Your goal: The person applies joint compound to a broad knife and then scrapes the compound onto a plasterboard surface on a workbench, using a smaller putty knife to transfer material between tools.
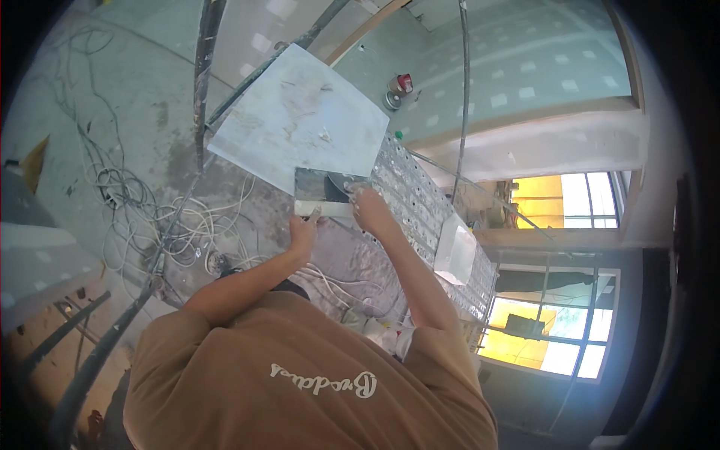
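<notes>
My left hand [304, 229] is closed on the pale lower side of a small rectangular piece [322, 208], possibly a pan, with a dark upper part. My right hand [366, 202] is closed at that piece's right side, around a dark tool [337, 184] too unclear to name exactly. Just beyond both hands lies a large pale, stained board [300, 116], its near corner behind the piece.
A perforated metal plank [416, 195] runs to the right, bearing a white block [454, 251]. Scaffold poles [201, 90] rise around me. Tangled cables [131, 187] lie on the floor at left. Windows [544, 330] and a red container [403, 84] are farther off.
</notes>
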Demonstrator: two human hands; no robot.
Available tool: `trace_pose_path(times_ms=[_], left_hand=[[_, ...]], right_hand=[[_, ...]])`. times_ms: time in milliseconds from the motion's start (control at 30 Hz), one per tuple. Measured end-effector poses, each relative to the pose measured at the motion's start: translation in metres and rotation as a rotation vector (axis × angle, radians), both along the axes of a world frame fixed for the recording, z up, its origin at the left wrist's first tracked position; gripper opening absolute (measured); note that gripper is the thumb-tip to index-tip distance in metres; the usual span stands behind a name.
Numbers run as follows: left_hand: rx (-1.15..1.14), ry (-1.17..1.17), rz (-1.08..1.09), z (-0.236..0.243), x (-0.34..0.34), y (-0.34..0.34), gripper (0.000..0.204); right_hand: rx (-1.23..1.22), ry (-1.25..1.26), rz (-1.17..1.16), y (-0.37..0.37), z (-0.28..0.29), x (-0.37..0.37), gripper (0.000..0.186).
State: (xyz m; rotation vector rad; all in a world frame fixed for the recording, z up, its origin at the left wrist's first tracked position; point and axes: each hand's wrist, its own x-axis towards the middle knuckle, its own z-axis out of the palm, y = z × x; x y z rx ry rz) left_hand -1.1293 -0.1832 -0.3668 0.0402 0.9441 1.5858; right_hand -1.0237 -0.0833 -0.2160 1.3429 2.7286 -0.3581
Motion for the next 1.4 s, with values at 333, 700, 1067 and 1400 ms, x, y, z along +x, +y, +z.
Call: trace_pose_path(times_ms=[333,700,1067,1400], left_hand=[[-0.047,0.084,-0.009,-0.003,0.001,0.000,0.016],[-0.109,0.160,-0.100,-0.010,0.001,0.001,0.014],[-0.046,-0.013,-0.039,0.008,-0.001,0.001,0.015],[-0.043,0.030,-0.056,0.012,-0.009,0.000,0.020]], right_hand=[[0.017,-0.006,0.069,0.008,-0.005,-0.004,0.032],[-0.021,-0.114,0.042,-0.002,-0.003,-0.019,0.036],[0.018,-0.254,0.152,0.000,-0.016,-0.022,0.044],[0.036,-0.046,-0.054,-0.014,-0.010,-0.006,0.046]])
